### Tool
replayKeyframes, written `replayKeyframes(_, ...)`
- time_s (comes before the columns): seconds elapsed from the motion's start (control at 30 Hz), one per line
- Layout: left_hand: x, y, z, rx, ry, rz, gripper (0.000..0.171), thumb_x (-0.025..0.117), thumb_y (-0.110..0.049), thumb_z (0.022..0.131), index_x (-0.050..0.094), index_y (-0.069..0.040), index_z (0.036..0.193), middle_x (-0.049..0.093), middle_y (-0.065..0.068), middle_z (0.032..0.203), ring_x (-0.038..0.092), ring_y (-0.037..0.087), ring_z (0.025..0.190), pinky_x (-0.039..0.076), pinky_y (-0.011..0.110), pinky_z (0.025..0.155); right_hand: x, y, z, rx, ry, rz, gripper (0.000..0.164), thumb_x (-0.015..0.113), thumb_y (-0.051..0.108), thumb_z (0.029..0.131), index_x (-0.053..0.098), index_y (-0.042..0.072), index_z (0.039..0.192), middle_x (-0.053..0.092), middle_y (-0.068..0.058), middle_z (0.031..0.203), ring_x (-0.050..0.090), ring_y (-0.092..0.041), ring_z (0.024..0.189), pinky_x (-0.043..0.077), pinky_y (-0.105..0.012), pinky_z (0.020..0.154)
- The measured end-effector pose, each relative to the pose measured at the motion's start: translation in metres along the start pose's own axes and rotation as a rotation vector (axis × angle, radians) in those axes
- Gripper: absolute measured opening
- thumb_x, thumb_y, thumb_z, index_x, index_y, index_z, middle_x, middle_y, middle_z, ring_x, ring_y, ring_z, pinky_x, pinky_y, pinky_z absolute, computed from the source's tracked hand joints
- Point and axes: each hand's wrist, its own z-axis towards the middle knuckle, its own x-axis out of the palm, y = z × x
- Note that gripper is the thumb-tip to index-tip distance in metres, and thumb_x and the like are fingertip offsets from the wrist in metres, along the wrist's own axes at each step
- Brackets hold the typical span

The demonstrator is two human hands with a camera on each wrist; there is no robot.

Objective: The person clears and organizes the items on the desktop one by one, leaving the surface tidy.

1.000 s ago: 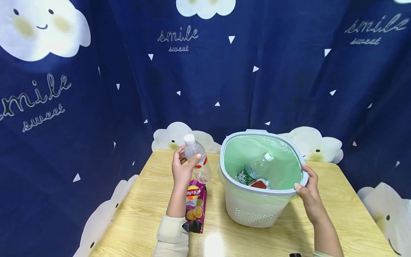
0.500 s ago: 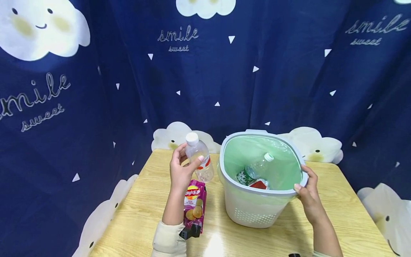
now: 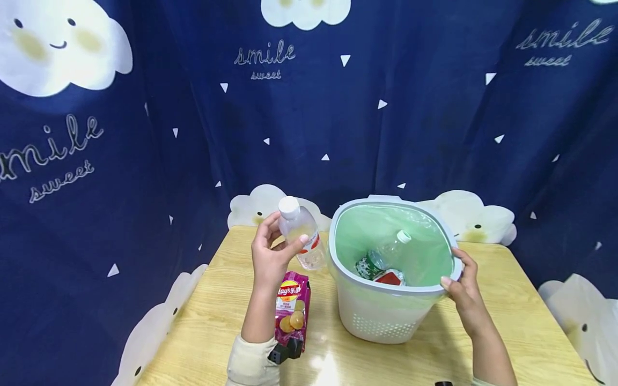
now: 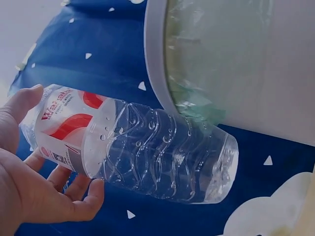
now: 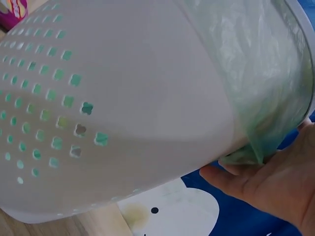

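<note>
1. Head view: Two bare hands were busy above one wooden table (image 3: 207, 321), in front of a navy curtain (image 3: 289, 118) bearing three "smile sweet" prints.
2. The left hand (image 3: 270, 260), thumb and fingers clamped round one clear bottle (image 3: 298, 228) with a white cap, held it tilted in the air, just beside one pale bin (image 3: 359, 300).
3. The right hand (image 3: 465, 287) gripped the bin's rim on the opposite side.
4. Inside the bin's one green liner (image 3: 376, 220) I counted two items: a green-labelled bottle (image 3: 383, 254) and a red-and-white piece (image 3: 390, 277) of a kind I could not tell.
5. One purple Lay's packet (image 3: 292, 305) lay on the table near the left forearm.
6. Left wrist view: One thumb and four fingers wrapped the clear bottle's red-and-white label (image 4: 74, 118); its base pointed away from the palm.
7. Right wrist view: The right hand's fingers, partly hidden, closed at the bin's edge, where the liner hung outside above many small holes.
</note>
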Motion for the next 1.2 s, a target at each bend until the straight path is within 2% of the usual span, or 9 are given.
replayKeyframes(0.2, -0.004, 0.017, 0.008, 0.037, 0.050, -0.040, 0.060, 0.075, 0.001, 0.073, 0.051, -0.007, 0.127, 0.056, 0.011, 0.113, 0.053, 0.025, 0.102, 0.042, 0.049, 0.085, -0.003, 0.009, 0.002, 0.025, 0.032, -0.061, 0.056, 0.043, 0.004, 0.091, 0.019, 0.020, 0.139, 0.035, -0.018, 0.123, 0.051, -0.009, 0.100, 0.041, -0.017, 0.076)
replayKeyframes(0.37, -0.007, 0.020, 0.010, 0.050, 0.045, -0.048, 0.058, 0.077, -0.003, 0.074, 0.052, -0.009, 0.126, 0.056, 0.011, 0.113, 0.053, 0.027, 0.102, 0.043, 0.045, 0.083, -0.001, 0.014, 0.006, 0.049, 0.021, -0.081, 0.050, 0.046, 0.006, 0.095, 0.021, 0.020, 0.136, 0.041, -0.017, 0.118, 0.055, -0.006, 0.095, 0.042, -0.016, 0.076)
replayKeyframes(0.53, -0.010, 0.015, 0.012, 0.064, 0.035, -0.050, 0.057, 0.075, -0.002, 0.075, 0.051, -0.007, 0.127, 0.055, 0.011, 0.112, 0.053, 0.026, 0.102, 0.045, 0.039, 0.082, 0.003, 0.014, 0.008, 0.065, -0.019, -0.063, 0.048, 0.047, 0.007, 0.094, 0.024, 0.022, 0.133, 0.047, -0.011, 0.114, 0.056, -0.008, 0.092, 0.044, -0.020, 0.071)
replayKeyframes(0.8, -0.008, 0.004, 0.016, 0.132, 0.036, -0.106, 0.057, 0.073, 0.001, 0.075, 0.050, -0.006, 0.128, 0.056, 0.011, 0.115, 0.052, 0.028, 0.102, 0.044, 0.040, 0.080, 0.004, 0.010, 0.004, 0.090, -0.054, -0.032, 0.047, 0.045, 0.008, 0.094, 0.024, 0.025, 0.132, 0.034, -0.021, 0.121, 0.053, -0.007, 0.094, 0.044, -0.019, 0.071)
replayKeyframes(0.97, -0.005, 0.000, 0.019, 0.163, 0.039, -0.154, 0.058, 0.073, 0.002, 0.074, 0.050, -0.004, 0.127, 0.056, 0.012, 0.114, 0.052, 0.029, 0.102, 0.045, 0.037, 0.079, 0.004, 0.008, 0.000, 0.087, -0.067, -0.025, 0.047, 0.043, 0.007, 0.093, 0.024, 0.025, 0.132, 0.033, -0.021, 0.121, 0.053, -0.008, 0.093, 0.044, -0.019, 0.070)
replayKeyframes(1.2, -0.001, -0.009, 0.031, 0.202, 0.046, -0.194, 0.058, 0.073, -0.001, 0.074, 0.051, -0.005, 0.127, 0.056, 0.013, 0.113, 0.052, 0.030, 0.101, 0.044, 0.037, 0.077, 0.006, 0.010, 0.003, 0.065, -0.061, -0.022, 0.048, 0.041, 0.005, 0.093, 0.022, 0.023, 0.133, 0.028, -0.020, 0.126, 0.054, -0.009, 0.096, 0.044, -0.019, 0.071)
